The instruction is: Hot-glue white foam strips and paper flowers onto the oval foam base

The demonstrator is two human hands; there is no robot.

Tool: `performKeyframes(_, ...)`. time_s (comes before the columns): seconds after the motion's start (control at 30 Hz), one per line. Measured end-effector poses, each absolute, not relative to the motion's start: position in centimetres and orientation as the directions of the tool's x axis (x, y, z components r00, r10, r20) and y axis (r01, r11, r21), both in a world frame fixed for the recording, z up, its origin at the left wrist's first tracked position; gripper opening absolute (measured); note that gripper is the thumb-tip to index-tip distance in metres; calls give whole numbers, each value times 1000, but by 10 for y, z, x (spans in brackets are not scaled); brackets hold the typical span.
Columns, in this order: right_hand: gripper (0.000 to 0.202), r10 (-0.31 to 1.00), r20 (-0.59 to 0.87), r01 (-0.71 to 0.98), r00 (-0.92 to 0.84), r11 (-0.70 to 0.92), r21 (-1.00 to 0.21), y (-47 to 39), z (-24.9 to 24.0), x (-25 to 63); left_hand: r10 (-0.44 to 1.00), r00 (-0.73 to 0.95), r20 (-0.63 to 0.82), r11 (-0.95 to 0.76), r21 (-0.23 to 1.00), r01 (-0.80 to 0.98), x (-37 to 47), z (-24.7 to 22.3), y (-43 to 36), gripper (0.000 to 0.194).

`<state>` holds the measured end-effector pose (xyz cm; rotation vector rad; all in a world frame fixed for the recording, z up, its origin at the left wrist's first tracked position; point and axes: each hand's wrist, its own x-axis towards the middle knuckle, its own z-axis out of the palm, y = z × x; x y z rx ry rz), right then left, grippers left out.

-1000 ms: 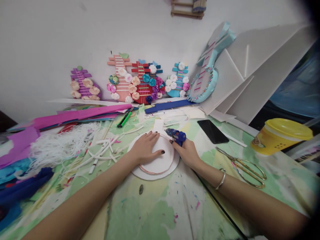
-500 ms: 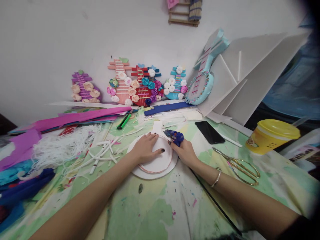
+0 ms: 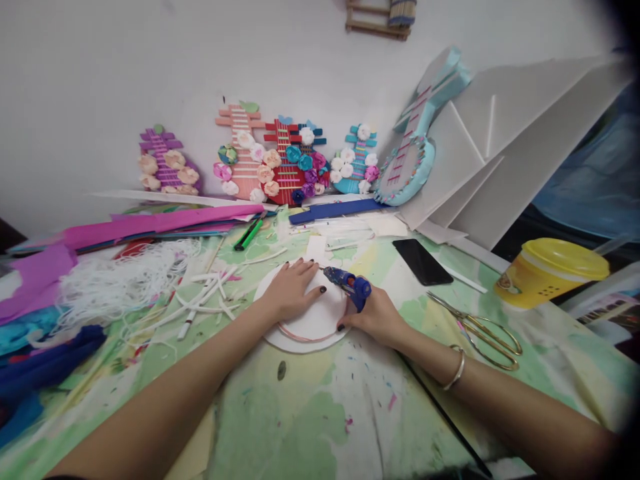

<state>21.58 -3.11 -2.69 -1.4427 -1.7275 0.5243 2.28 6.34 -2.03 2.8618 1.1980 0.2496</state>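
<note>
A round white board (image 3: 320,328) with a short neck strip at its top lies on the patterned cloth, a thin reddish line curving inside its rim. Spread flat on the board's left half is my left hand (image 3: 295,291), fingers apart and thumb pointing right. My right hand (image 3: 375,317) is wrapped round a blue glue gun (image 3: 350,283) over the board's right side. The gun's nozzle points left, close to the fingertips of my left hand near the board's upper edge. Whether the nozzle touches the board cannot be told.
Right of the board lie a black phone (image 3: 423,261), gold-handled scissors (image 3: 483,328) and a yellow tub (image 3: 553,270). White strips (image 3: 207,297), tangled white cord (image 3: 125,277) and a green cutter (image 3: 249,233) lie left. Flower-trimmed paper instruments (image 3: 285,163) lean on the wall.
My right hand has shifted slightly right and down, and the glue gun's nozzle now reaches further left over the board. My left hand stays flat. The view has tilted a little.
</note>
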Motion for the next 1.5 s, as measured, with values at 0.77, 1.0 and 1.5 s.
performKeyframes(0.77,72,941,339,640,7,256,-724,-29,-25,212,705,699,122,-708,64,703,23,-21,66,61)
performKeyframes(1.0,73,943,331,655,15,241,-716,-27,-29,213,701,703,121,-712,54,700,22,-22,65,59)
performKeyframes(1.5,75,939,344,660,-12,266,-703,-27,-28,213,681,723,119,-731,48,680,19,-24,66,69)
